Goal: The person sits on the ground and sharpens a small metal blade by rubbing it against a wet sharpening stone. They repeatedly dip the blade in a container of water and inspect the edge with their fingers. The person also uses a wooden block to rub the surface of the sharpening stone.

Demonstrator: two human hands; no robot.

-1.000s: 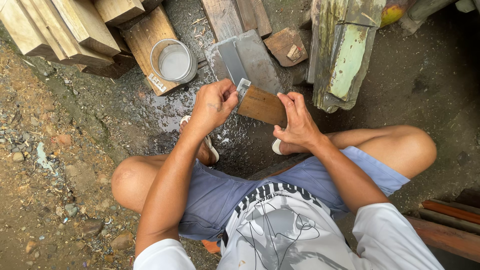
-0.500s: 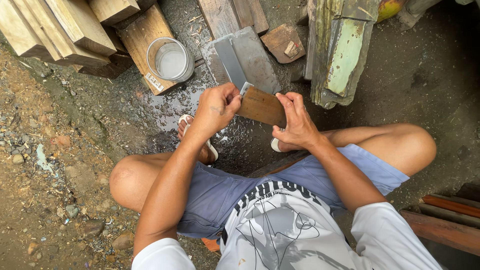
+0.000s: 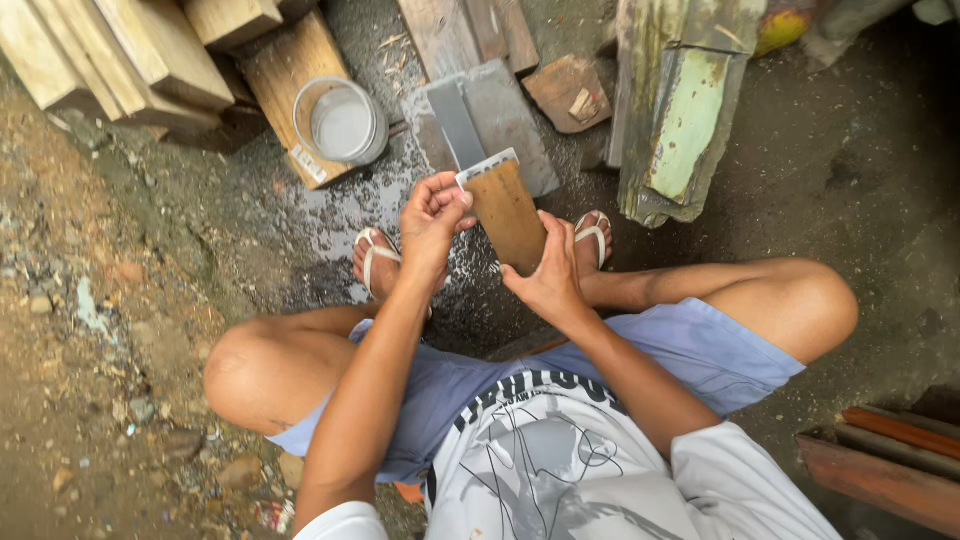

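You are squatting on damp, gravelly ground strewn with small stones, with wet splashes darkening the dirt in front of your feet. Take the grey sharpening stone (image 3: pixel 495 120) as your marker. Far to its left lies a stack of pale wooden planks (image 3: pixel 110 50), and just left of the stone a round plastic tub of cloudy water (image 3: pixel 342 122) sits on a short wooden board (image 3: pixel 290 75). Your left hand (image 3: pixel 432 222) is just below the stone, fingers curled in and pinched on the near-left corner of the blade's pale ground edge. That rusty brown cleaver blade (image 3: pixel 505 212) rests its edge on the stone's near end and slants back toward you. Your right hand (image 3: pixel 548 282) is at the blade's lower end, fingers half open, thumb and fingertips pressed against the flat; whether they wrap a handle, you cannot tell. To the stone's right stand a reddish brick piece (image 3: pixel 570 92) and a weathered green-painted plank (image 3: pixel 685 115).
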